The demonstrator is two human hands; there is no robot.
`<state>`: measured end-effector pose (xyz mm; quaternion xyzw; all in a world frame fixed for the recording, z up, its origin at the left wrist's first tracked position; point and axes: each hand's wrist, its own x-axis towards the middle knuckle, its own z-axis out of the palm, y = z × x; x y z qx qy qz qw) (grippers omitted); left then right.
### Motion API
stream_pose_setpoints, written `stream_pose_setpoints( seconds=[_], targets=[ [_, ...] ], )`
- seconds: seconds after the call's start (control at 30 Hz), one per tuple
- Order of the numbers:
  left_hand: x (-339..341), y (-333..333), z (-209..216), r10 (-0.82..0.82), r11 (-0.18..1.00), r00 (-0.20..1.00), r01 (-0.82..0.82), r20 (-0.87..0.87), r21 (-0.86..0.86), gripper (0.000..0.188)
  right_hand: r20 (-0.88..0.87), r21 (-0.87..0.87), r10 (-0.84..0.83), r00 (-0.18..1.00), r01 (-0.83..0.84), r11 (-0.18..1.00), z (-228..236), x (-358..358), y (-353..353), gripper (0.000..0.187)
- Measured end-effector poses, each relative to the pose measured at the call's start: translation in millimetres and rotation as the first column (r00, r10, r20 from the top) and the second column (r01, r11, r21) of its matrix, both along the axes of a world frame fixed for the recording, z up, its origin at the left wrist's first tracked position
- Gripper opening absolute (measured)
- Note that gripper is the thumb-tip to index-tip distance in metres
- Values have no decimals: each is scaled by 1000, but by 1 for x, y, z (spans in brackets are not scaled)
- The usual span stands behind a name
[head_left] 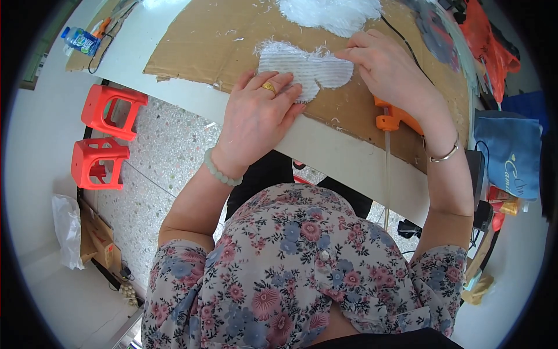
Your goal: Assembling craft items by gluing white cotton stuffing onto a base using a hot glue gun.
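A white, faintly striped piece of material with a frayed, fringed upper edge lies on the brown cardboard. My left hand, wearing a gold ring and a pale bead bracelet, rests with fingers stretched over the piece's lower left part. At its upper right edge, the thumb and forefinger of my right hand are pinched together; what lies between them is too small to make out. Below the right wrist is an orange glue gun, partly hidden, with a long translucent glue stick reaching past the table edge.
A heap of white fluffy strands sits at the far side of the cardboard. A black cord runs along the right. On the white table, a bottle lies far left. Two red stools stand on the floor.
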<state>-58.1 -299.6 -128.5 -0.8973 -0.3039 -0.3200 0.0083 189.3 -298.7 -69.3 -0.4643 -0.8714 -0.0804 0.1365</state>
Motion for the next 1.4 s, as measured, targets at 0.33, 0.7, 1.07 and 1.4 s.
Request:
stream_pose_setpoints(
  seconds=[0.33,0.7,1.07,1.4],
  targets=[
    [0,2,-2,-9,1000,1000,10,12,-13,25,-56,-128,54,997,-61,990,-2,-5,-32,30],
    [2,2,-2,-1,1000,1000,1,4,-14,25,-77,-131,19,997,-29,991,-14,-11,-39,36],
    [3,0,-1,7,1000,1000,-7,-14,2,26,-94,-121,39,995,-50,991,-9,-5,-43,39],
    [2,3,-3,-10,1000,1000,10,11,4,25,75,-349,-269,960,278,895,13,65,-88,51]
  ],
)
